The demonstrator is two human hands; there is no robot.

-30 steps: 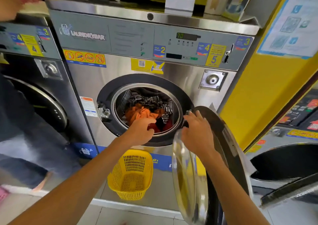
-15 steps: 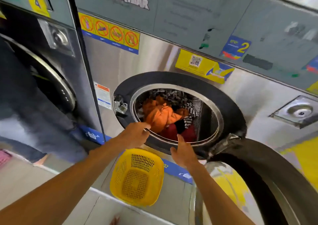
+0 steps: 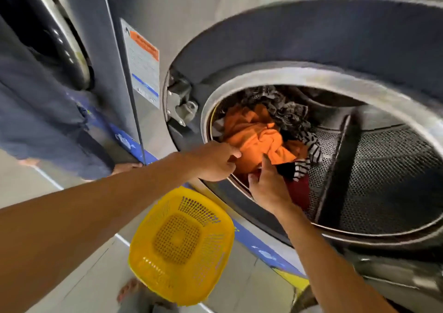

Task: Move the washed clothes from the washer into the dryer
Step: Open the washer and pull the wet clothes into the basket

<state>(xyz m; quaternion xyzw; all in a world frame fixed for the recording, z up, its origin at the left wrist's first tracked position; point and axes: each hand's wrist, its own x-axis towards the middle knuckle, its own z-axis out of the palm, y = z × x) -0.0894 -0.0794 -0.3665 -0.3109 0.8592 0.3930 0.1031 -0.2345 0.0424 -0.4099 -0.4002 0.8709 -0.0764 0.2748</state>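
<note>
The steel washer's round opening fills the right of the view, its door swung open. Inside the drum lies a heap of washed clothes: an orange garment in front, striped black-and-white cloth behind it, and something dark red underneath. My left hand is at the drum's lower left rim, fingertips pinching the edge of the orange garment. My right hand reaches in just below it, fingers touching the orange cloth from underneath.
An empty yellow plastic basket stands on the floor directly below the washer's opening. Another person in dark blue trousers stands at the left in front of the neighbouring machine. The door latch juts out left of the opening.
My view has dropped and moved much closer to the drum. Both hands went from the drum's rim into the opening and onto the orange garment.
</note>
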